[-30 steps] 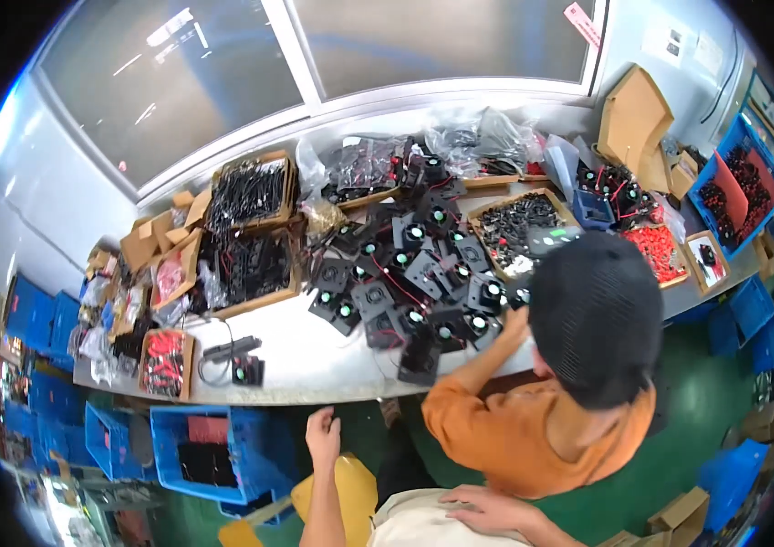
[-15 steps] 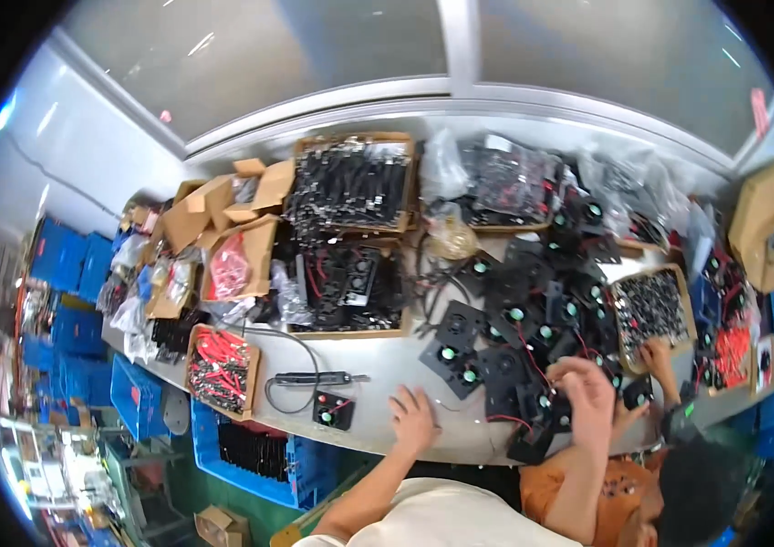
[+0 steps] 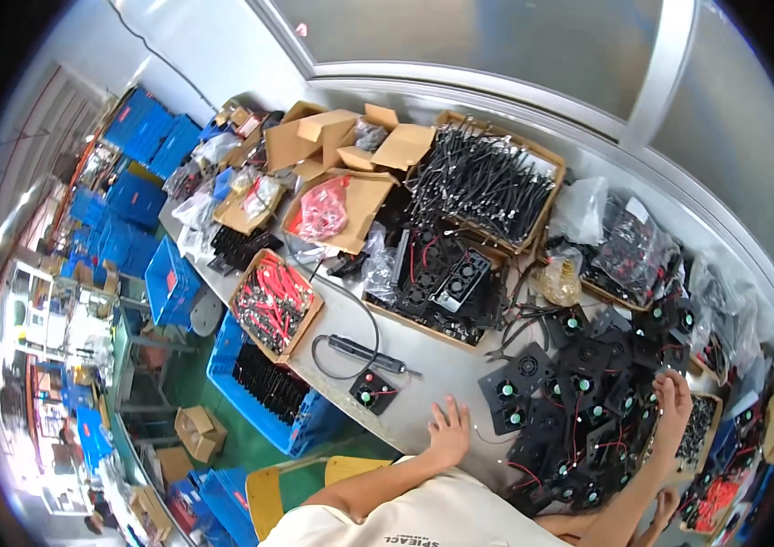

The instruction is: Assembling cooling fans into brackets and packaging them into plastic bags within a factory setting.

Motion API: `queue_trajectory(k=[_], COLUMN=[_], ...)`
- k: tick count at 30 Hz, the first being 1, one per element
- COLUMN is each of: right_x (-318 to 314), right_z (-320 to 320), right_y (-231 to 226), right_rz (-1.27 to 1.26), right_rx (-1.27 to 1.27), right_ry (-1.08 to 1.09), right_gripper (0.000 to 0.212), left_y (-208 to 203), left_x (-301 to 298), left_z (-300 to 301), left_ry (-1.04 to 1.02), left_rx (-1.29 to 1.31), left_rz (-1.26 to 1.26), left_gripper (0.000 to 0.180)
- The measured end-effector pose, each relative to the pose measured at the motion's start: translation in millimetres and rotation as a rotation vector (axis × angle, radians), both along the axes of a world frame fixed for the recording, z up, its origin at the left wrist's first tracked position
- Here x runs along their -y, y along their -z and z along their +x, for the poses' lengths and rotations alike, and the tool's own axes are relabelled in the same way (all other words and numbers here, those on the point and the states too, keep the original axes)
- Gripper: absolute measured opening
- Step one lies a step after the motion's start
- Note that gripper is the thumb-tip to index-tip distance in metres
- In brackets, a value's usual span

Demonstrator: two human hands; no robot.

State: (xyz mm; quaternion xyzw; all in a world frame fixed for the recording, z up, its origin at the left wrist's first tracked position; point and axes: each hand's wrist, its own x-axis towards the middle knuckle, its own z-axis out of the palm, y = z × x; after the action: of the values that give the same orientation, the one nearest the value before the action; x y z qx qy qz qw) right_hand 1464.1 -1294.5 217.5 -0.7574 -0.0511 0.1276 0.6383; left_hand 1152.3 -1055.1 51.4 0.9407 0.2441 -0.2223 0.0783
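Observation:
My left hand lies on the tabletop with its fingers spread, holding nothing. Nearby are a black electric screwdriver with its cable and a single black square plate with a green round part and a red wire. To the right, my right hand is raised over the edge of a heap of black fan plates, beside the carton of small dark parts. Its fingers are curled together; whatever they may hold is too small to make out.
A carton of red-sleeved parts stands left, above a blue crate. Behind are a carton of black cables, a carton of black fan frames and plastic bags. A co-worker's hand is at lower right.
The view has turned, so the table now runs slantwise and more of the left side shows. My right hand has moved outward toward the small-parts carton. My left hand stays on the table.

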Motion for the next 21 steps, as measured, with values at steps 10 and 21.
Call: queue_trajectory(k=[10, 21], right_x=[-49, 39], right_z=[-6, 69], right_y=[11, 6], right_rz=[-0.129, -0.184], right_rx=[0.024, 0.164], right_ry=[-0.169, 0.127], right_gripper=[0.026, 0.036], left_y=[-99, -47], left_x=[-122, -90], left_z=[99, 66], left_ry=[-0.109, 0.089], left_rx=[0.220, 0.105], left_rz=[-0.310, -0.327], left_gripper=[0.049, 0.092])
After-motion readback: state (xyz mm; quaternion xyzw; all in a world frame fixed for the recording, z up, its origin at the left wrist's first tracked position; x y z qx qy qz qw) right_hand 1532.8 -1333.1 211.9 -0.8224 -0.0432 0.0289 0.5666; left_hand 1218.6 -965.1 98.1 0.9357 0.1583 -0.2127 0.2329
